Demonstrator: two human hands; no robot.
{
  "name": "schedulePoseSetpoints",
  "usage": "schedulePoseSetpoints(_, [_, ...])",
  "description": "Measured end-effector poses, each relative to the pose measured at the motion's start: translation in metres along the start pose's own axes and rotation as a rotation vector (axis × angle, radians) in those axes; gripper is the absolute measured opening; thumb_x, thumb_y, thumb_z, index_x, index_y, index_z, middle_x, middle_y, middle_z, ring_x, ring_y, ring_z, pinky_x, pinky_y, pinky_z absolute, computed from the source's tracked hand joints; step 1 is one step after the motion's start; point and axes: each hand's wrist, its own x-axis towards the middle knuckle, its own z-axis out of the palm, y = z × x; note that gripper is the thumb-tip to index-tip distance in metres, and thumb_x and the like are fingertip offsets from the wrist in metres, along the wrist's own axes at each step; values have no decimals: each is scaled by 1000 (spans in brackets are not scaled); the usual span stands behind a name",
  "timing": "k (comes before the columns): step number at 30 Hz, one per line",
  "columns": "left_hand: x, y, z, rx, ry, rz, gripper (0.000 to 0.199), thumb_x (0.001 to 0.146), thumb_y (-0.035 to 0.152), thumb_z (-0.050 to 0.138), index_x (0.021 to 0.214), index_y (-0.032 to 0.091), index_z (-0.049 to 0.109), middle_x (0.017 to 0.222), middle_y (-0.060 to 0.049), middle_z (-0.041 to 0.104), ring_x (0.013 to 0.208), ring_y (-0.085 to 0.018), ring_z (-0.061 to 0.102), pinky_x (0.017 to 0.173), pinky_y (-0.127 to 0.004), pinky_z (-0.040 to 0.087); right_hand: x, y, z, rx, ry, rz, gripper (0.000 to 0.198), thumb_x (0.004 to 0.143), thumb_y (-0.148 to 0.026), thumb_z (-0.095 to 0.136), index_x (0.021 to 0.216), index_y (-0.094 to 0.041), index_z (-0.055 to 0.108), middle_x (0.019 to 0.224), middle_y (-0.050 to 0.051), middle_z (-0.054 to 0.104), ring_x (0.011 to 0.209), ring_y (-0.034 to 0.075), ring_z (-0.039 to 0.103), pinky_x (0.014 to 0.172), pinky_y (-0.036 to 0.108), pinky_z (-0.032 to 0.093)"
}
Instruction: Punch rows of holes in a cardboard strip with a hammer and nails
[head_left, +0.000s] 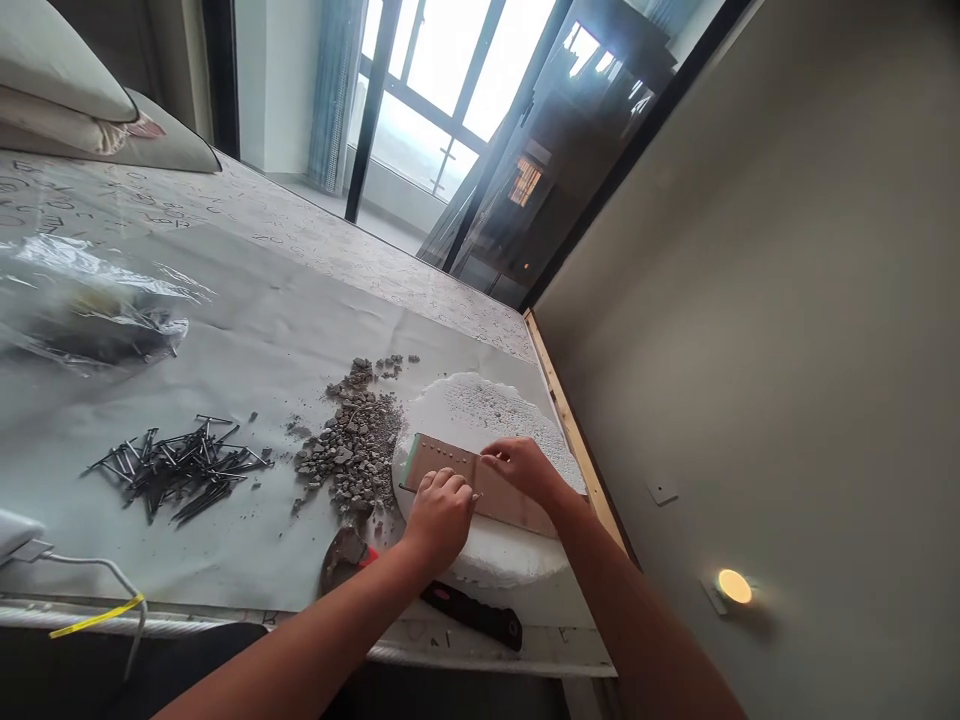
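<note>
The left forearm (322, 640) is stretched over a black-handled tool (484, 617). A brown board (517, 507) is laid on a white slab (502, 560); it is partly covered by the curled left hand (437, 522) and the half-bent right hand (527, 470). Whether anything is held cannot be told.
</note>
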Motion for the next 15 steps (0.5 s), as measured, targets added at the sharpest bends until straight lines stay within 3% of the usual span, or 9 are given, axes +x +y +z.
schedulePoseSetpoints(2, [-3, -1, 7, 25, 30, 65, 25, 88, 17, 42, 82, 16, 66, 100, -11, 64, 108, -24, 51, 97, -43, 33, 11, 0, 12, -236, 53, 23, 28, 91, -22, 43, 96, -17, 70, 100, 8, 70, 88, 16, 63, 76, 23, 44])
schedulePoseSetpoints(5, [-7, -1, 16, 53, 12, 84, 23, 86, 14, 44, 84, 15, 67, 105, -13, 64, 110, -25, 52, 100, -44, 33, 24, -5, 31, -451, -38, -7, 27, 89, -18, 43, 90, -16, 70, 98, 9, 69, 86, 17, 64, 72, 24, 45])
schedulePoseSetpoints(11, [-7, 1, 13, 66, -118, 104, 25, 86, 14, 41, 91, 11, 66, 101, -15, 65, 107, -26, 54, 96, -41, 38, 32, -8, 46, -493, -111, -53, 23, 84, -10, 47, 90, -11, 69, 94, 13, 67, 87, 20, 63, 71, 25, 45])
schedulePoseSetpoints(15, [-5, 3, 12, 60, -120, 100, 25, 86, 14, 41, 91, 11, 65, 99, -16, 65, 105, -25, 54, 98, -42, 36, 34, -5, 47, -504, -146, -76, 24, 83, -8, 46, 92, -10, 69, 95, 16, 66, 88, 21, 63, 73, 26, 46])
